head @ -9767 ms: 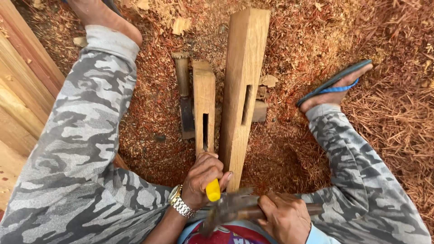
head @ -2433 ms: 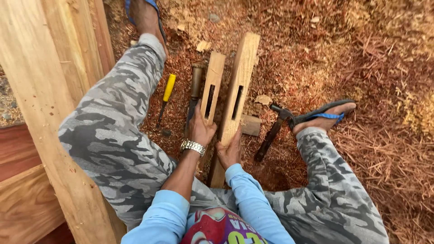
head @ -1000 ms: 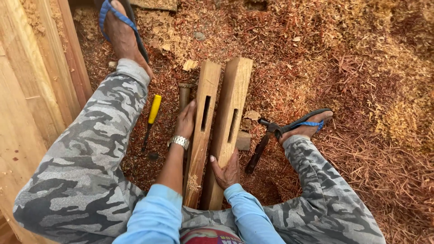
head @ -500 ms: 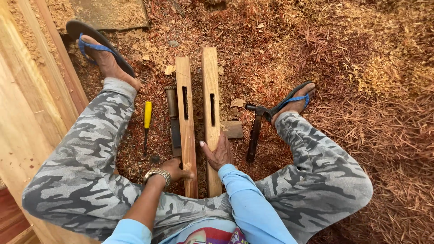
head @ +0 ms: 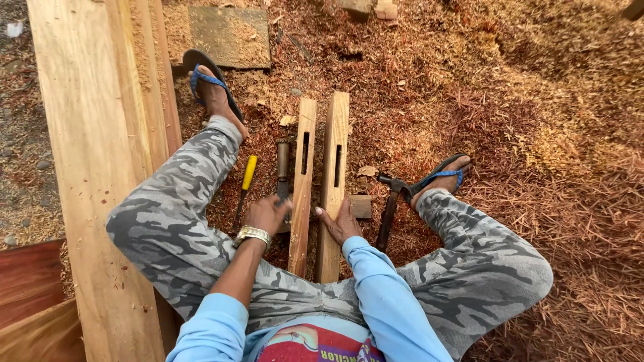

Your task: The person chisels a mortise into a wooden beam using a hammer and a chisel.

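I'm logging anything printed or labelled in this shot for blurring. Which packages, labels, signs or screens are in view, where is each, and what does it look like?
Printed shirt front: bottom edge of the view, between the light blue sleeves; a red, yellow and blue graphic with some lettering, partly cut off.
No packages, signs or screens show; the two wooden pieces, hammer and chisel show no visible label.

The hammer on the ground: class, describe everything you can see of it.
The hammer lies flat on the wood shavings, dark head pointing away from the person, dark handle running back toward the knee. It sits right of the two slotted timbers, close to the sandalled foot. The right hand is near it, not holding it.
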